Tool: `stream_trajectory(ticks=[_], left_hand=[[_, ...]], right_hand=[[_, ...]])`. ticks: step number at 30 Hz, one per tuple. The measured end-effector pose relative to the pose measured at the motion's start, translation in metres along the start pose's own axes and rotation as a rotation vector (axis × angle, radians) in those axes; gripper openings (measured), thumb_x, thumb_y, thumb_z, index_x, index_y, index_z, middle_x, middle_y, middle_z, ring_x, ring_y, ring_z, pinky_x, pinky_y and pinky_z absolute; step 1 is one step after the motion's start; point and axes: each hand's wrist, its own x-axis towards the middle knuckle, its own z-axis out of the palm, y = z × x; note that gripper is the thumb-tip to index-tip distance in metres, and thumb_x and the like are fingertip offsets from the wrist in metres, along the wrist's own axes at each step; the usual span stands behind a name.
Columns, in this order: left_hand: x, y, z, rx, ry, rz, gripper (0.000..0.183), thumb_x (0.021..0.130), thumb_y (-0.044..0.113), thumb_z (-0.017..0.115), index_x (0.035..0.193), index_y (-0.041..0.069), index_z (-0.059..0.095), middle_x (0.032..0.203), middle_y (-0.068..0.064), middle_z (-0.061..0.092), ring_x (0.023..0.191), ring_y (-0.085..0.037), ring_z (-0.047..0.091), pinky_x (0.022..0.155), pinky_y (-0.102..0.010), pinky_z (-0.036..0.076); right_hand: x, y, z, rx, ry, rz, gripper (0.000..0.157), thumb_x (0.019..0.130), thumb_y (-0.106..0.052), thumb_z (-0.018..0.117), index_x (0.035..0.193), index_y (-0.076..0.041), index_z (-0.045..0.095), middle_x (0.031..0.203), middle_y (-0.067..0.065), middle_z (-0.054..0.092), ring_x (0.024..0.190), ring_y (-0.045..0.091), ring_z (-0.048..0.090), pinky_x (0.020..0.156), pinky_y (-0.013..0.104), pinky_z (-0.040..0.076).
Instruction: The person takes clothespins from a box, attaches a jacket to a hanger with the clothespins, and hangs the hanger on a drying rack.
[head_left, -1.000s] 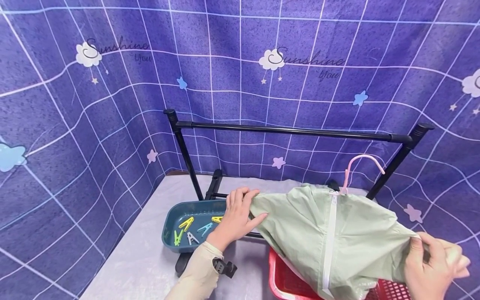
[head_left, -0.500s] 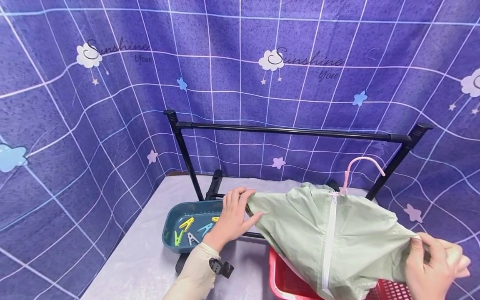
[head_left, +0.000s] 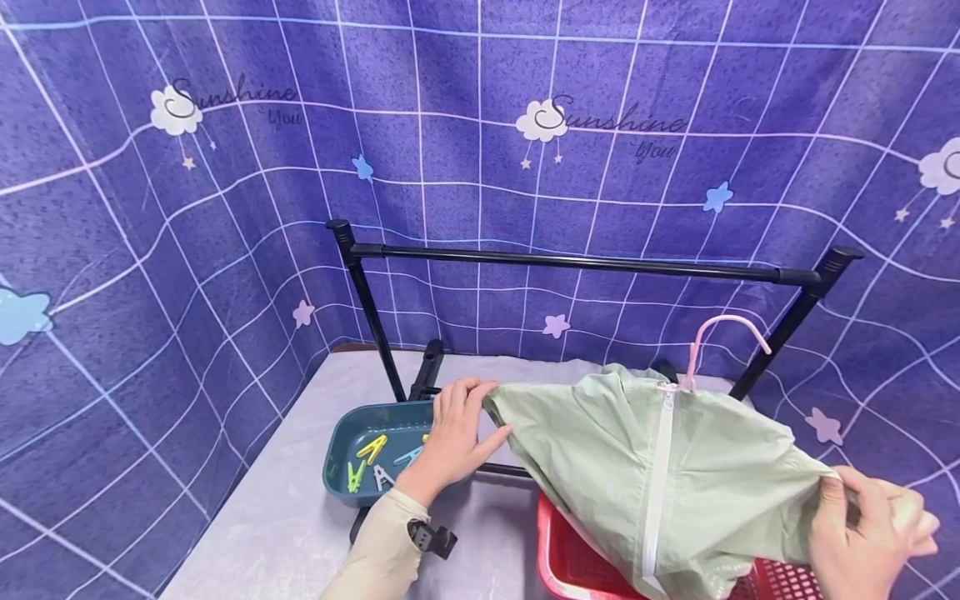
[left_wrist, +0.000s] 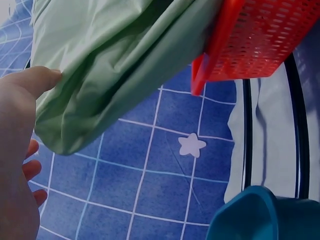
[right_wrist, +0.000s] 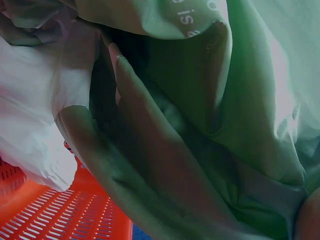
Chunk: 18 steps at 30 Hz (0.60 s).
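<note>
A pale green jacket (head_left: pixel 592 450) with a white zipper (head_left: pixel 657 492) spreads across the right half of the head view. From its neck opening rises the hook of a pink hanger (head_left: pixel 696 354). My left hand (head_left: pixel 455 429) holds the end of one sleeve at the left, its thumb in front of the cloth. At the far right my right hand (head_left: pixel 862 521) pinches the other sleeve between thumb and fingers. Folds of the jacket (right_wrist: pixel 165 130) fill most of the right wrist view, where little of the hand shows.
Under the jacket stands a red perforated basket (head_left: pixel 551 558), with white cloth (right_wrist: pixel 40 110) by it in the right wrist view. A black rack (head_left: pixel 585 262) spans the back. Left of it, a teal tray (head_left: pixel 335 446) holds several clothespins (head_left: pixel 372 448) on the pale tabletop (head_left: pixel 262 500).
My left hand has moved slightly left, drawing the sleeve end out with it. My right hand has stayed in place on its sleeve. The hanger hook has dipped slightly.
</note>
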Motion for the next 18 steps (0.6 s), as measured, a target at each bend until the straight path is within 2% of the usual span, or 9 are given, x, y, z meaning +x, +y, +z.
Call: stream_trajectory(ticks=[12, 18], left_hand=[[-0.012, -0.013, -0.003, 0.008, 0.004, -0.014, 0.061, 0.087, 0.039, 0.067, 0.134, 0.005, 0.046, 0.123, -0.015, 0.042, 0.108, -0.033, 0.039, 0.084, -0.046, 0.031], [-0.017, -0.02, -0.006, 0.008, 0.016, -0.016, 0.063, 0.088, 0.04, 0.066, 0.135, 0.004, 0.045, 0.123, -0.016, 0.042, 0.108, -0.035, 0.039, 0.084, -0.047, 0.031]], right_hand=[[-0.001, 0.0, -0.001, 0.001, -0.001, 0.0, 0.032, 0.091, -0.021, 0.068, 0.091, 0.011, 0.064, 0.1, -0.034, 0.042, 0.107, -0.004, 0.028, 0.103, 0.042, 0.014], [0.001, -0.009, 0.0, 0.005, 0.0, 0.006, 0.032, 0.091, -0.019, 0.067, 0.089, 0.013, 0.062, 0.1, -0.032, 0.041, 0.105, -0.004, 0.028, 0.101, 0.036, 0.015]])
